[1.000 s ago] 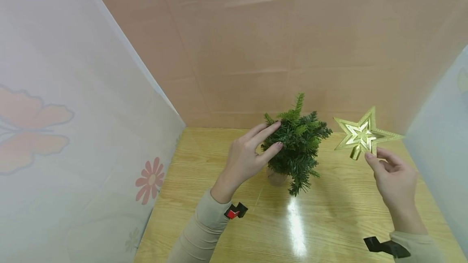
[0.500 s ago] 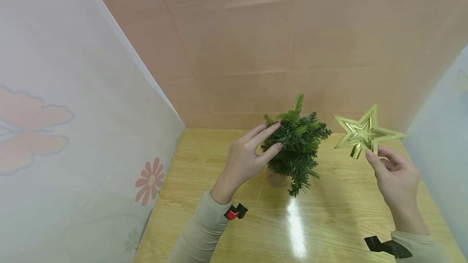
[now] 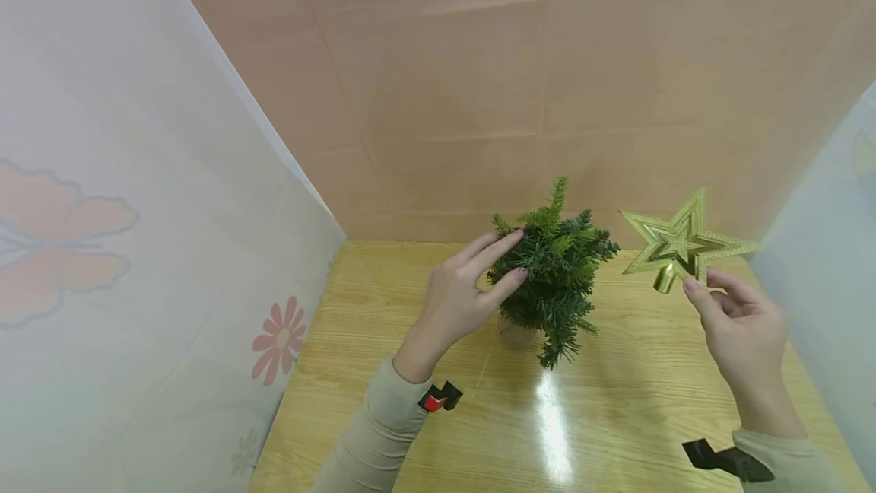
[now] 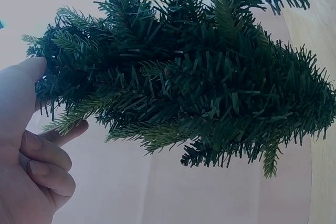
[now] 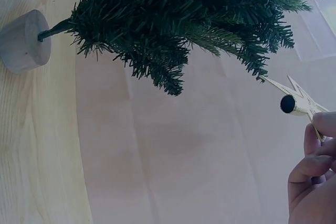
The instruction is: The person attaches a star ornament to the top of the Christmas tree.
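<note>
A small artificial Christmas tree (image 3: 561, 272) stands on the table, its round pale base (image 5: 26, 40) plain in the right wrist view. My left hand (image 3: 455, 299) holds the tree's top from the left, thumb and fingers on either side of the uppermost sprigs (image 4: 68, 51). The other fingers (image 4: 50, 174) of that hand are curled. To the right of the tree, my right hand (image 3: 746, 329) pinches a gold star tree topper (image 3: 677, 242) by a lower point, between thumb and fingers. The topper's hollow socket (image 5: 287, 104) faces the camera in the right wrist view. Star and tree look apart in the head view.
The wooden table (image 3: 383, 280) is boxed in by a brownish back wall (image 3: 445, 97), a pale left wall (image 3: 171, 211) with a printed butterfly and flowers, and a pale right wall (image 3: 835, 249). Light glares off the tabletop in front of the tree.
My right hand has lifted the star topper slightly and turned it a little, so its glare has faded. The left hand and the tree look still.
</note>
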`<control>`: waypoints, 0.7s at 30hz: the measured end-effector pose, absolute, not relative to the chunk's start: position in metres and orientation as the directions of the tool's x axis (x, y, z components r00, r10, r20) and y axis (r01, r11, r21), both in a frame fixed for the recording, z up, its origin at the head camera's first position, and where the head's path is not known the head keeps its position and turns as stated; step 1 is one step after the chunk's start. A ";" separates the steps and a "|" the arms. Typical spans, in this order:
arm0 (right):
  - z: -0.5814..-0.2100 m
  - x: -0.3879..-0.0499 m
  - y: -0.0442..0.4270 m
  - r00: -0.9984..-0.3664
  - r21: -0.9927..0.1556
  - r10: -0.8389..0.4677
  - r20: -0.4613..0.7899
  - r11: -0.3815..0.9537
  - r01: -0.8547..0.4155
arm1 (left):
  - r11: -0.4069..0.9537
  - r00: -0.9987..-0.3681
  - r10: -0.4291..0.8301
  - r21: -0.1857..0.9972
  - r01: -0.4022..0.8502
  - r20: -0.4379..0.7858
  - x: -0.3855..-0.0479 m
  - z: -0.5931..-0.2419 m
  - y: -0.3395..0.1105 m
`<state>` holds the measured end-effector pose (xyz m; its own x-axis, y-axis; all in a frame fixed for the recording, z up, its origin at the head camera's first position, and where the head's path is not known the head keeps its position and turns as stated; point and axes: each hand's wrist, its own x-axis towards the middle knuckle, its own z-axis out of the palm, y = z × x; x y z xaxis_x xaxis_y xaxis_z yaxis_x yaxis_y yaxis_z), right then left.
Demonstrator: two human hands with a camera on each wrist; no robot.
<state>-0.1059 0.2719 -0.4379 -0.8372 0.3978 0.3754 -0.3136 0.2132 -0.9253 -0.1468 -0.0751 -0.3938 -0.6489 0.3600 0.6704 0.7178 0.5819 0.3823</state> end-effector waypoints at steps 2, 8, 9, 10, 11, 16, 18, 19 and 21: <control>-0.436 -0.106 0.271 -0.834 -0.920 0.391 0.389 0.214 -0.328 | 0.583 -0.649 0.360 0.382 0.717 0.670 -0.147 -0.394 -0.075; -0.432 -0.109 0.272 -0.831 -0.927 0.410 0.375 0.177 -0.331 | 0.586 -0.647 0.362 0.376 0.718 0.671 -0.147 -0.393 -0.075; -0.431 -0.109 0.272 -0.831 -0.924 0.405 0.382 0.162 -0.346 | 0.587 -0.647 0.362 0.375 0.717 0.671 -0.148 -0.393 -0.075; -0.430 -0.110 0.272 -0.828 -0.918 0.397 0.395 0.154 -0.364 | 0.588 -0.647 0.362 0.374 0.717 0.671 -0.148 -0.393 -0.075; -0.430 -0.110 0.271 -0.825 -0.911 0.388 0.411 0.144 -0.386 | 0.589 -0.646 0.362 0.372 0.717 0.672 -0.148 -0.393 -0.075; -0.425 -0.112 0.269 -0.808 -0.876 0.346 0.477 0.111 -0.470 | 0.588 -0.645 0.362 0.372 0.718 0.673 -0.148 -0.394 -0.075; -0.423 -0.113 0.268 -0.803 -0.865 0.336 0.492 0.086 -0.494 | 0.588 -0.648 0.361 0.375 0.717 0.671 -0.148 -0.395 -0.075; -0.424 -0.114 0.267 -0.795 -0.851 0.326 0.512 0.065 -0.521 | 0.591 -0.640 0.357 0.366 0.719 0.680 -0.146 -0.396 -0.075; -0.424 -0.114 0.267 -0.778 -0.832 0.314 0.544 0.083 -0.549 | 0.597 -0.626 0.349 0.349 0.722 0.697 -0.142 -0.399 -0.074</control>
<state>-0.1144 0.2670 -0.4242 -0.7777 0.3141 0.5445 -0.5487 0.0834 -0.8319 -0.1419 -0.0744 -0.3988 -0.6256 0.3494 0.6975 0.7223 0.5973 0.3486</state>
